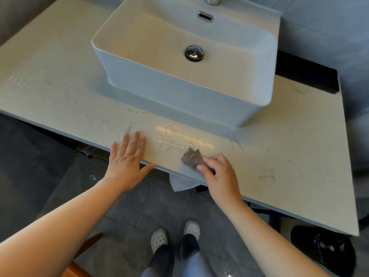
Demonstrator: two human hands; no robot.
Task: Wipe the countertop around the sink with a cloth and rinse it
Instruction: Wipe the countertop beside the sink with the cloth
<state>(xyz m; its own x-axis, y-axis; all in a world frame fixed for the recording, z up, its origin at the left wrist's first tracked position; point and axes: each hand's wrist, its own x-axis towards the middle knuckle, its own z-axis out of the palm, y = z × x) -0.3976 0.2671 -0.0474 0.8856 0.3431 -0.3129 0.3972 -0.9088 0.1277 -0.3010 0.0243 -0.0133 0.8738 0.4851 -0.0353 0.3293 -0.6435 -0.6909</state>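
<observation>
A pale stone countertop (60, 92) carries a white rectangular vessel sink (189, 92) with a chrome drain (194, 52). My right hand (218, 172) presses a small brownish-grey cloth (192, 157) onto the counter's front edge, in front of the sink. Wet streaks shine on the counter just left of and behind the cloth. My left hand (127, 156) lies flat on the front edge to the left, fingers spread, holding nothing.
The faucet base (213, 0) shows at the top edge. A dark gap (307, 74) runs behind the counter at right. Below are grey floor tiles, my white clogs (175, 235), a black object (323, 250) at lower right, and a pale rag (182, 183) hanging under the counter edge.
</observation>
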